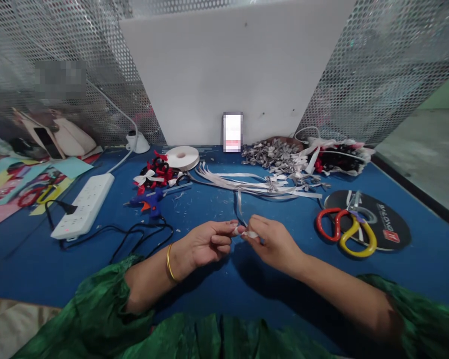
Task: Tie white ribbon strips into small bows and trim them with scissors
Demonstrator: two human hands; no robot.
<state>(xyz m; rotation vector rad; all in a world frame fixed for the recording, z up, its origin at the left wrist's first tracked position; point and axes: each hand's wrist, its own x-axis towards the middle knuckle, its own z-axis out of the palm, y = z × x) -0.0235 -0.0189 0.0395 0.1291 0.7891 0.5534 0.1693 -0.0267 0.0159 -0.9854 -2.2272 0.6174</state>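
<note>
Near the middle of the blue table (202, 284), my left hand (211, 243) and my right hand (271, 242) meet almost fingertip to fingertip. A small piece of white ribbon (251, 234) shows between them, pinched by the fingers of both hands. A thin grey-white ribbon strip (239, 202) runs from my fingertips toward the back. Behind the hands lies a bundle of long white ribbon strips (228, 182). How the ribbon is looped at the fingertips is too small to tell.
A blue glue gun (149, 199), its black cord and a white power strip (84, 205) lie left. Scissors (361, 237) rest on a black disc (392, 219) at right. At the back are a white ribbon roll (183, 157), a lit phone (232, 132) and grey bows (271, 154).
</note>
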